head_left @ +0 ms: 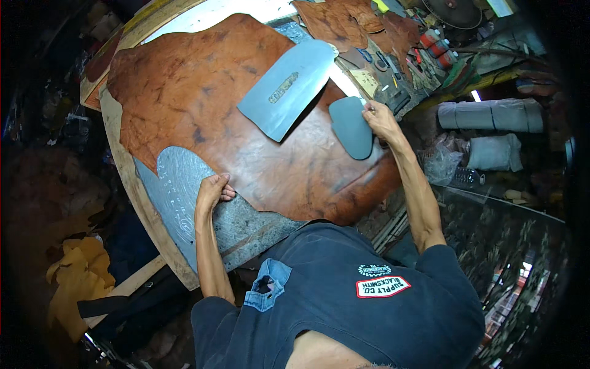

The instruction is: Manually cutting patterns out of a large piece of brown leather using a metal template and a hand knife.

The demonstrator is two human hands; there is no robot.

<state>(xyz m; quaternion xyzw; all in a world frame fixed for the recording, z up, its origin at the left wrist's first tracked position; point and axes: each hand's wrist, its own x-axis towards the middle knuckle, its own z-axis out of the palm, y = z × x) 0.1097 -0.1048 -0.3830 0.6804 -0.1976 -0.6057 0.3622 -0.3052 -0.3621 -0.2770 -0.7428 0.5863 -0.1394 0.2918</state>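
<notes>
The small template point(351, 132) is over the right part of the brown hide point(184, 80), its upper right edge pinched in the right grip point(382, 123), just beside the large grey template point(287, 86) lying across the hide. The left grip point(212, 189), fingers curled, is at the right edge of the marked oval sheet point(178, 190), though I cannot tell whether it clasps it. Beneath is the counter point(264, 232), with bottles point(439, 48) and leather scraps point(335, 21) at upper right.
</notes>
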